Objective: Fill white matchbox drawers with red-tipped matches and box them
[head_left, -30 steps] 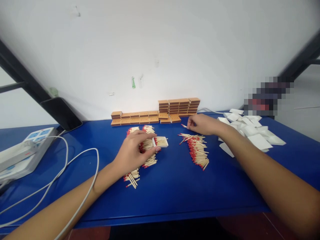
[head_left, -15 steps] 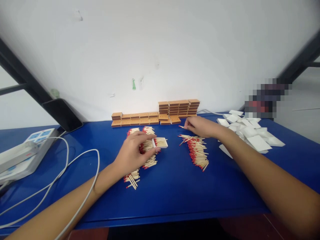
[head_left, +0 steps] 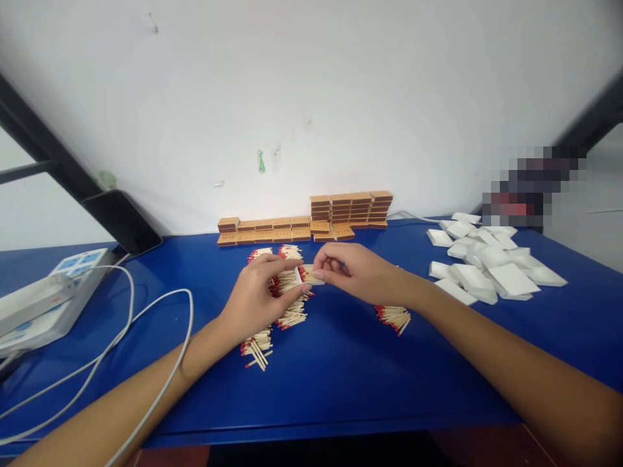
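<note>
My left hand [head_left: 256, 292] is closed around a small white matchbox tray [head_left: 298, 275], thumb on the near side and fingers on the far side. Matches with red heads lie in the tray. At its right end, my right hand [head_left: 367, 272] has its thumb and fingers pinched together over the matches; what is between the fingertips is mostly hidden. Rows of loose matches [head_left: 293, 318] spread under and beside my left hand. Another pile of matches [head_left: 393, 318] is partly covered by my right hand and wrist.
Orange-brown matchboxes [head_left: 272, 231] line the wall, stacked higher on the right [head_left: 350, 207]. White empty trays [head_left: 487, 259] are heaped at the right. On the left are a power strip [head_left: 34, 301], a white cable [head_left: 189, 318] and a dark phone-like slab [head_left: 124, 220].
My right hand has moved left and nearer, from above the right match pile with a match in its fingers, to the tray. My left hand has stayed put, holding the tray.
</note>
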{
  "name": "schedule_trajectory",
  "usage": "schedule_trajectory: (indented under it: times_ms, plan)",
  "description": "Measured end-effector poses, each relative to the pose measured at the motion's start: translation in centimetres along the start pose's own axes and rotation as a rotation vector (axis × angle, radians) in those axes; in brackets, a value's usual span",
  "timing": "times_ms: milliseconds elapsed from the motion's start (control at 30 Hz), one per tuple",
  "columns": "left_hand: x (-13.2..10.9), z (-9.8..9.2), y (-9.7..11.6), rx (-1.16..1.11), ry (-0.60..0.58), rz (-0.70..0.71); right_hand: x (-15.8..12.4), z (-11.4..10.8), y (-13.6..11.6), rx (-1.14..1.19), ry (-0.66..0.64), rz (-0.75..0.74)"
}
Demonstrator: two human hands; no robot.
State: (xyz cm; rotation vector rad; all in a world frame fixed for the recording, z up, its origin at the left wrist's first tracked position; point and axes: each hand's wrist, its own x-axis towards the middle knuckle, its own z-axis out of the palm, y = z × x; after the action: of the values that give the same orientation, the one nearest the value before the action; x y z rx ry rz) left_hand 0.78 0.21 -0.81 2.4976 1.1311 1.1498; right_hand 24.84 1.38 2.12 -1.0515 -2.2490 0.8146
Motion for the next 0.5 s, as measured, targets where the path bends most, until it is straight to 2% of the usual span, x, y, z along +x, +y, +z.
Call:
schedule_trajectory:
  times_ms: [100,300,500]
  plan:
    - [0.0,0.0,0.0,-0.008,0.005,0.002,0.0,-0.2,0.4,-0.037,-0.004,-0.034]
    - [0.0,0.0,0.2,-0.023,0.001,-0.04,0.2,-1.1,0.6,-0.159,0.069,-0.045]
    - [0.1,-0.1,0.2,-0.031,-0.004,-0.07,0.3,-1.3,1.2,-0.204,0.03,-0.029]
